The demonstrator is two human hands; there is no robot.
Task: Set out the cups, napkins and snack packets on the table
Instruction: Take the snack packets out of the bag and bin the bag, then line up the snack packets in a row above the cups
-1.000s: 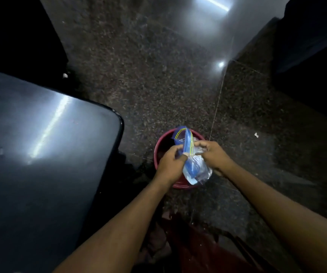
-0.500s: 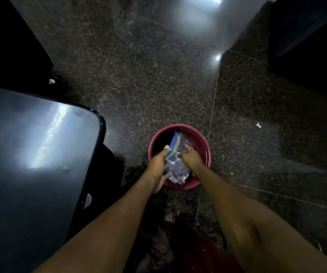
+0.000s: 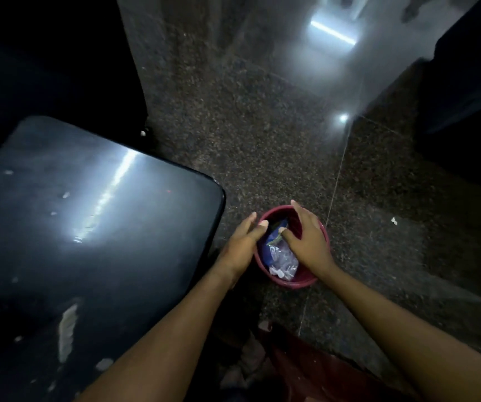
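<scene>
A red bucket [image 3: 291, 282] stands on the granite floor just right of the dark table [image 3: 88, 227]. Inside it lies a clear plastic bag [image 3: 281, 256] with a blue strip; its contents are too dim to name. My left hand [image 3: 242, 242] is against the bucket's left rim, fingers straight and holding nothing. My right hand [image 3: 306, 239] is spread over the bucket's far side, its thumb touching the bag without gripping it. The tabletop carries only pale smudges and a light reflection.
Dark furniture [image 3: 465, 111] blocks the right side, and another dark mass fills the upper left. A reddish cloth [image 3: 306, 369] lies on the floor near me. A small white scrap [image 3: 393, 220] sits on the floor to the bucket's right.
A second ago both hands held the bag above the bucket. They lowered it in and let go; both hands now have their fingers apart at the rim.
</scene>
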